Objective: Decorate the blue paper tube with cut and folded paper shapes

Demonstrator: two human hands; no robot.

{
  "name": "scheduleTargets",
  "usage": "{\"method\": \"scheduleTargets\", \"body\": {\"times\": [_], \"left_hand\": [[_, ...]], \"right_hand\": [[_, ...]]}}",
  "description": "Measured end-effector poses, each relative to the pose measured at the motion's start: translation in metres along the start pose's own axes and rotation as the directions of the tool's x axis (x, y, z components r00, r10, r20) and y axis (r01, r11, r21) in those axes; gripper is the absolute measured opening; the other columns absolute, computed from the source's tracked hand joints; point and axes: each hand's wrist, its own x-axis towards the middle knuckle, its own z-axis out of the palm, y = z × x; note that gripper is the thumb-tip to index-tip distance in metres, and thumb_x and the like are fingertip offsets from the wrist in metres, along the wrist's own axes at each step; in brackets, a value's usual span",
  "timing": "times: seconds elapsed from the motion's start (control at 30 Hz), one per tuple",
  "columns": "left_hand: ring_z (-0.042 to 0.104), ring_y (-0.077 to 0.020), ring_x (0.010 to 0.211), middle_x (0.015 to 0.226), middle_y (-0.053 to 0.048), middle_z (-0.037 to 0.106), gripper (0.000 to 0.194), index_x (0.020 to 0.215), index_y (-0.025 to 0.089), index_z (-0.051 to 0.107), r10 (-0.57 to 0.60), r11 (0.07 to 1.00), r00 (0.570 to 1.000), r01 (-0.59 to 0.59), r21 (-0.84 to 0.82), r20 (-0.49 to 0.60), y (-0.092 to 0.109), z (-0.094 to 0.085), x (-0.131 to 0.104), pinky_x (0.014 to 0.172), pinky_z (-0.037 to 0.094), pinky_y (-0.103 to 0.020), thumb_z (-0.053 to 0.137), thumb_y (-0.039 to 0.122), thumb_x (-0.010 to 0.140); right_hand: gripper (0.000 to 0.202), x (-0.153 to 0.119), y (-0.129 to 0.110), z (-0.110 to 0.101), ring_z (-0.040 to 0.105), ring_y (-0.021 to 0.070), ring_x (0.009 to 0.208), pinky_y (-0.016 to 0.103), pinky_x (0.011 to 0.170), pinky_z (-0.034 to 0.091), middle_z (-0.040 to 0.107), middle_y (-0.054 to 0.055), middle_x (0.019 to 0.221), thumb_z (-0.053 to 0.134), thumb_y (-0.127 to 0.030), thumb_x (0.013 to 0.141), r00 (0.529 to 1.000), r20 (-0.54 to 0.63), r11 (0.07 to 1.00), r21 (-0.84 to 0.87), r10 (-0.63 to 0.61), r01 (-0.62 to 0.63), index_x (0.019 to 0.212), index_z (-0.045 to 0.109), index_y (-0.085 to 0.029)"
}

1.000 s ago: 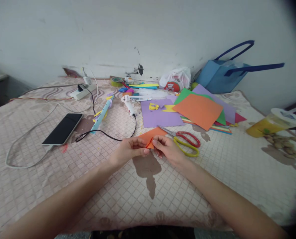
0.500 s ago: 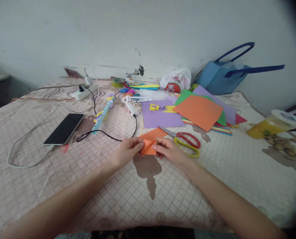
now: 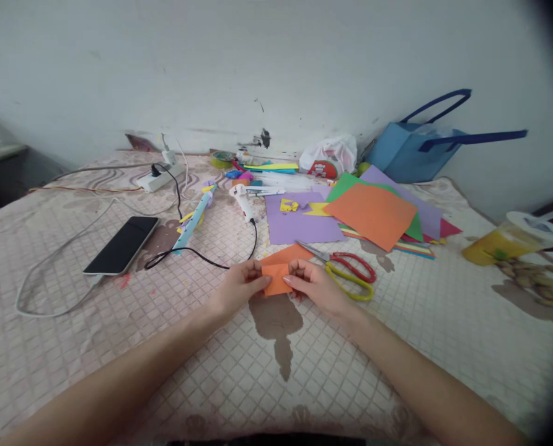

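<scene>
Between my two hands is a small square of orange paper (image 3: 276,280), held just above the tablecloth. My left hand (image 3: 245,285) pinches its left edge, thumb in front and fingers behind. At its right edge my right hand (image 3: 310,280) pinches it the same way. Just behind lies another piece of orange paper (image 3: 289,253), partly hidden by the hands and the square. Scissors (image 3: 351,266) with one red and one yellow handle rest to the right of my right hand, their blades reaching the orange piece behind.
A white glue gun (image 3: 242,203) with a black cord lies beyond my hands. Purple paper (image 3: 295,229) and a coloured paper stack (image 3: 374,214) are behind the scissors. A phone (image 3: 122,245) charges at left. On the right are a drink cup (image 3: 499,241) and a blue bag (image 3: 413,152).
The orange paper showed a raised, slanting fold half a second ago; now its front looks flat and square. Both hands stay at its edges. The view has tilted slightly upward.
</scene>
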Motion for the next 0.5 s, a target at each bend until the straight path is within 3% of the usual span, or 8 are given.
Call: {"method": "scheduleTargets", "body": {"times": [0.13, 0.33, 0.43, 0.5], "left_hand": [[0.055, -0.0079, 0.058, 0.071, 0.0, 0.063, 0.027, 0.083, 0.014, 0.059, -0.026, 1.0, 1.0, 0.026, -0.011, 0.007, 0.001, 0.0, 0.0, 0.055, 0.041, -0.019, 0.073, 0.033, 0.07], [0.052, -0.0085, 0.048, 0.061, 0.003, 0.058, 0.029, 0.08, 0.014, 0.057, 0.014, 0.977, 1.0, -0.02, 0.212, 0.027, 0.001, -0.001, 0.0, 0.048, 0.038, -0.02, 0.072, 0.038, 0.07], [0.051, -0.008, 0.048, 0.061, 0.003, 0.057, 0.029, 0.078, 0.015, 0.055, 0.025, 0.971, 1.0, -0.028, 0.236, 0.017, 0.001, -0.001, 0.0, 0.048, 0.036, -0.019, 0.07, 0.039, 0.071], [0.05, -0.0076, 0.048, 0.062, 0.003, 0.056, 0.03, 0.076, 0.015, 0.055, 0.024, 0.971, 1.0, -0.027, 0.238, 0.015, 0.001, -0.001, 0.0, 0.048, 0.036, -0.019, 0.07, 0.04, 0.071]], "right_hand": [[0.027, -0.001, -0.003, 0.001, 0.049, 0.0071, 0.048, 0.021, 0.045, 0.039, 0.051, -0.006, 0.059, 0.066, -0.04, 0.074, 1.0, 0.002, 1.0, -0.006, -0.01, 0.01, 0.075, 0.048, -0.019], [0.021, -0.005, -0.007, -0.004, 0.051, 0.0081, 0.052, 0.022, 0.048, 0.042, 0.054, -0.004, 0.066, 0.062, -0.037, 0.08, 0.994, -0.01, 0.985, -0.136, -0.113, 0.11, 0.082, 0.052, -0.019], [0.02, -0.014, -0.012, -0.025, 0.055, 0.0099, 0.059, 0.023, 0.051, 0.045, 0.058, -0.001, 0.076, 0.061, -0.036, 0.081, 0.959, -0.177, 0.962, -0.2, -0.223, 0.186, 0.09, 0.055, -0.019], [0.022, -0.025, -0.012, -0.053, 0.055, 0.0109, 0.06, 0.024, 0.052, 0.045, 0.057, -0.001, 0.074, 0.061, -0.038, 0.08, 0.879, -0.379, 0.949, -0.233, -0.29, 0.213, 0.091, 0.056, -0.02]]}}
